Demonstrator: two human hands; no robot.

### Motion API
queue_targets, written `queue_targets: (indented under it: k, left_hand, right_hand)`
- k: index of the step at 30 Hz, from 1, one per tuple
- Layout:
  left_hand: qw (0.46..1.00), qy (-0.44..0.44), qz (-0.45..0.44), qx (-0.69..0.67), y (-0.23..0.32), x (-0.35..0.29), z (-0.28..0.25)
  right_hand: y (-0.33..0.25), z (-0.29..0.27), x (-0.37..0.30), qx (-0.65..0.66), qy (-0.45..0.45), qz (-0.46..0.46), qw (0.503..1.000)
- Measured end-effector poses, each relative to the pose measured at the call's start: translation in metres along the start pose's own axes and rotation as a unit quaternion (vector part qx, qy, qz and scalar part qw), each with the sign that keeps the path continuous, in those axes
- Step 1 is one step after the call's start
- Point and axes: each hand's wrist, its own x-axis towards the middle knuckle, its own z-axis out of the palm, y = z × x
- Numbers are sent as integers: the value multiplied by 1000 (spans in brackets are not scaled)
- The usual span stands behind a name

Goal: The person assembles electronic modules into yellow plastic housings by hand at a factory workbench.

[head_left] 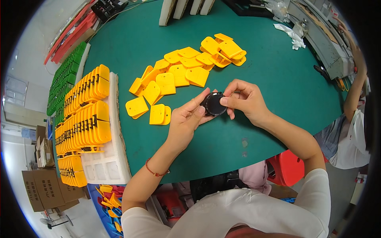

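Between my two hands, above the green tabletop, is a round black disc-shaped part [214, 104] with a ridged rim. My left hand [189, 112] grips its left side, thumb in front and fingers behind. The thumb and fingers of my right hand [247, 101] pinch its right edge. Just beyond my hands lies a loose pile of yellow plastic clip pieces [179, 74], flat with rounded corners and a small hole. The nearest yellow clip [158, 114] rests close to my left wrist.
On the left, a white foam tray [104, 170] carries rows of yellow clips with black parts; green clips [68, 75] stand behind it. Below is a blue bin of coloured pieces [109, 206]. White foam blocks [180, 8] stand at the far edge. Another person [351, 131] is at the right.
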Motion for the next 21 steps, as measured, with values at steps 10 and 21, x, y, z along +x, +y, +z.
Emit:
queue_targets:
  k: [10, 21]
  left_hand:
    - [1000, -7, 1, 10, -3, 0, 0]
    - [997, 39, 21, 67, 1, -4, 8]
  right_hand:
    - [3, 0, -1, -18, 7, -11, 1000]
    - [9, 4, -7, -137, 11, -87, 987]
